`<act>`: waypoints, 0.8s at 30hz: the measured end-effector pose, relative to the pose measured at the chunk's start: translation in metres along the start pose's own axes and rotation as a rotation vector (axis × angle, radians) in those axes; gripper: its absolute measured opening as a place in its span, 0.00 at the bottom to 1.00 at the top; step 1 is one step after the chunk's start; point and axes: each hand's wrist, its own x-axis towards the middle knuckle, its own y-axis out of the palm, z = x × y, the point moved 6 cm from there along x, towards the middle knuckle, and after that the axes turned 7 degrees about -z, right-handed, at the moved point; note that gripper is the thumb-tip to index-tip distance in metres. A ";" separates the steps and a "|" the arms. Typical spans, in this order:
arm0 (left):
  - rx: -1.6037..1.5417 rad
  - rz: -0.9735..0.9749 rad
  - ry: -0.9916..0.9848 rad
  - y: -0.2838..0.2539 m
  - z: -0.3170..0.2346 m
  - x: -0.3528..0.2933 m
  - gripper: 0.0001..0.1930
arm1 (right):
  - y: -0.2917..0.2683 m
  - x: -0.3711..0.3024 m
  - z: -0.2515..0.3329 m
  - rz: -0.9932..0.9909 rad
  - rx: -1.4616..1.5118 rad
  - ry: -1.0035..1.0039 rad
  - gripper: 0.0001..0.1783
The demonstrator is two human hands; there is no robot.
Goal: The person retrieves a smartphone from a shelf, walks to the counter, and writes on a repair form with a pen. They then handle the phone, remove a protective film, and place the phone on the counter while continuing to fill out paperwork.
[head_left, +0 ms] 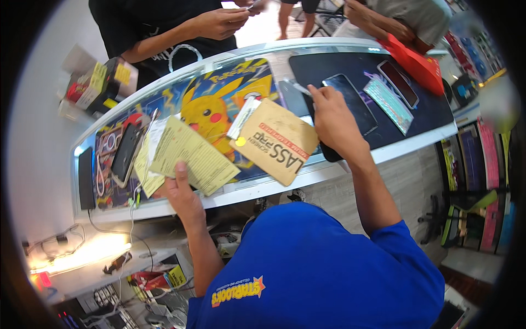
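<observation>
My left hand (185,196) is closed on a yellow printed paper slip (192,156), its thumb on top, above a counter mat with a cartoon picture. More yellow and white papers (143,170) lie under the slip. My right hand (337,123) is over the edge of a black mat, fingers drawn together; a small pale strip (298,86) shows at the fingertips, too blurred to name. Beside that hand lies a dark-screened tablet or large phone (353,104). Between my hands are a tan cardboard sleeve (276,142) and a white packet (243,118).
On the black mat (312,66) lie a white-edged phone (399,82) and a shiny teal case or packet (389,104). A dark phone (126,153) rests at left. Across the glass counter (263,192) are two people, one beside a red bag (413,63). Cables (131,219) hang nearby.
</observation>
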 end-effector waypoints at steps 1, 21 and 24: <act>-0.018 -0.001 0.000 0.001 0.003 0.000 0.19 | 0.002 -0.003 -0.004 -0.020 -0.034 -0.040 0.25; 0.243 0.169 0.113 0.002 -0.009 -0.005 0.20 | -0.055 -0.044 -0.061 -0.098 -0.235 0.293 0.47; 0.075 0.227 0.040 0.007 -0.004 -0.003 0.18 | -0.063 -0.036 -0.057 -0.050 -0.190 0.373 0.51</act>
